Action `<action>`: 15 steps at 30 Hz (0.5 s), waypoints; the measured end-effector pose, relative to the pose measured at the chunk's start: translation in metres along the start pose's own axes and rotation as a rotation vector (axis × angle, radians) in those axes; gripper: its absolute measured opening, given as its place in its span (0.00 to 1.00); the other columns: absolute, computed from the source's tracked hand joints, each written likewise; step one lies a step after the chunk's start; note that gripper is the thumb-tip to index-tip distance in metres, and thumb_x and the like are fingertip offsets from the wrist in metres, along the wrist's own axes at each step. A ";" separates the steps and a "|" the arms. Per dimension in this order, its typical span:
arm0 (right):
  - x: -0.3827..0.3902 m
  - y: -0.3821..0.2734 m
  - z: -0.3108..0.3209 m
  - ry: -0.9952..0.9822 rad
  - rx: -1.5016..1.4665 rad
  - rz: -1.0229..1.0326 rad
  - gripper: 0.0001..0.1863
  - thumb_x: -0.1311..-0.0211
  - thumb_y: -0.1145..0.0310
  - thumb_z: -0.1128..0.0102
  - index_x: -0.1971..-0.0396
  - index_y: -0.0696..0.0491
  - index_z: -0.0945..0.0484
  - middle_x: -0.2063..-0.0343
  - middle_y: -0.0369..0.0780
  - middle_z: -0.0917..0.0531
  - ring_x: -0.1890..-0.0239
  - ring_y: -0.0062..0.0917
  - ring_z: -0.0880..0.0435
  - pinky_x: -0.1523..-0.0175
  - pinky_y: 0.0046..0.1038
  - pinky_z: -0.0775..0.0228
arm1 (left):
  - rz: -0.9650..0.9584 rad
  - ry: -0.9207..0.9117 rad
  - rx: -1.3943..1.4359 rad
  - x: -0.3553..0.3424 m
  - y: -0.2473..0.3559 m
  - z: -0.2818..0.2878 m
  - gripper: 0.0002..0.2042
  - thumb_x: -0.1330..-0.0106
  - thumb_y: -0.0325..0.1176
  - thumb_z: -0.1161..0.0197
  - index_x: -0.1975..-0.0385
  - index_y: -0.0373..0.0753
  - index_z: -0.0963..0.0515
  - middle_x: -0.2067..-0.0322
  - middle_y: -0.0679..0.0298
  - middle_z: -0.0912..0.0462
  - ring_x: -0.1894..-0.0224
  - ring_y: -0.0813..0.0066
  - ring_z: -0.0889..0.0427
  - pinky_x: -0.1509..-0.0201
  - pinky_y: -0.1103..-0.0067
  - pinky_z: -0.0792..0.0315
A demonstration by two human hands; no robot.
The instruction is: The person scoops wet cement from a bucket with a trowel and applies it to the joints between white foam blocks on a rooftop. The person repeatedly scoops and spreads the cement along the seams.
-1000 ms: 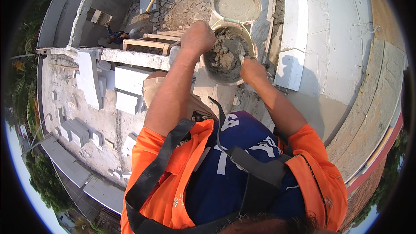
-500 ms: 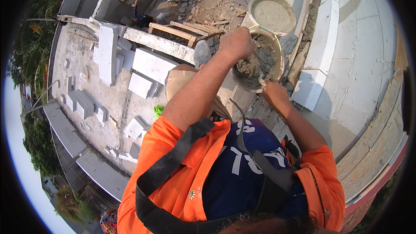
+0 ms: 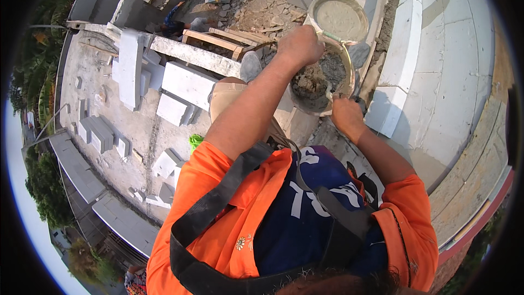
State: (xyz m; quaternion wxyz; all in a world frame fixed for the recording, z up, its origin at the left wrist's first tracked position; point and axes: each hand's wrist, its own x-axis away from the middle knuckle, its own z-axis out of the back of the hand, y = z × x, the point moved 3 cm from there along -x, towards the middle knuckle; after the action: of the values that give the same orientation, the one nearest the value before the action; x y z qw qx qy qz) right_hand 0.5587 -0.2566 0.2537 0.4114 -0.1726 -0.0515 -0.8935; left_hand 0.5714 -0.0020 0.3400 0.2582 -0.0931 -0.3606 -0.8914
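The left hand (image 3: 299, 45) grips the far rim of a mortar bucket (image 3: 322, 79), fingers curled over it, steadying it. The right hand (image 3: 345, 116) closes on the near rim, beside a white block (image 3: 386, 110). A second bucket (image 3: 339, 17) stands just beyond.

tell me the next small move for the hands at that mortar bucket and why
Probably tip the bucket further: the left hand grips its far rim, the right hand its near rim, it already leans, and grey mortar sits inside.

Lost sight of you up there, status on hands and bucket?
Left hand gripping mortar bucket rim. Right hand at its near edge, grip unclear. Second bucket right behind.
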 end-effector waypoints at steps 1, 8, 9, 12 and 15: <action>0.007 0.003 0.011 -0.061 -0.078 -0.051 0.15 0.30 0.67 0.42 0.51 0.62 0.18 0.61 0.53 0.11 0.58 0.44 0.08 0.52 0.40 0.15 | 0.002 -0.005 0.027 0.002 0.001 0.006 0.19 0.36 0.41 0.33 0.51 0.34 0.13 0.49 0.43 0.12 0.44 0.45 0.12 0.39 0.57 0.20; -0.027 0.013 -0.024 -0.513 -0.823 -0.493 0.25 0.22 0.54 0.41 0.56 0.67 0.19 0.76 0.49 0.14 0.78 0.36 0.12 0.73 0.37 0.22 | 0.004 0.031 0.042 -0.011 0.004 0.005 0.21 0.34 0.45 0.32 0.50 0.35 0.14 0.49 0.46 0.11 0.44 0.46 0.13 0.38 0.57 0.21; -0.030 0.017 -0.021 -0.500 -0.700 -0.438 0.24 0.23 0.55 0.42 0.56 0.67 0.18 0.74 0.52 0.13 0.74 0.41 0.11 0.69 0.40 0.21 | 0.003 0.035 0.057 -0.016 -0.002 0.003 0.21 0.33 0.46 0.32 0.49 0.35 0.14 0.50 0.46 0.11 0.44 0.46 0.13 0.38 0.57 0.21; -0.025 0.021 0.016 -0.444 -0.378 -0.284 0.23 0.25 0.57 0.43 0.58 0.65 0.14 0.63 0.59 0.11 0.59 0.52 0.09 0.53 0.47 0.17 | 0.016 0.046 0.074 -0.015 -0.003 0.010 0.22 0.32 0.47 0.32 0.48 0.36 0.15 0.50 0.46 0.11 0.44 0.46 0.13 0.38 0.57 0.21; 0.002 0.041 0.033 -0.315 -0.308 -0.329 0.21 0.27 0.58 0.42 0.57 0.63 0.13 0.57 0.58 0.11 0.51 0.52 0.10 0.46 0.47 0.18 | 0.009 0.039 0.082 -0.017 -0.009 0.015 0.21 0.32 0.47 0.32 0.49 0.36 0.14 0.50 0.46 0.11 0.45 0.47 0.13 0.39 0.57 0.21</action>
State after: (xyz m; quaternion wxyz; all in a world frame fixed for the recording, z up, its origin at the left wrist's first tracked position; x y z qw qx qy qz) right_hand 0.5968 -0.2774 0.2837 0.2164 -0.3594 -0.0056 -0.9077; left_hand 0.5804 0.0207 0.3395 0.2726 -0.0666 -0.3912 -0.8765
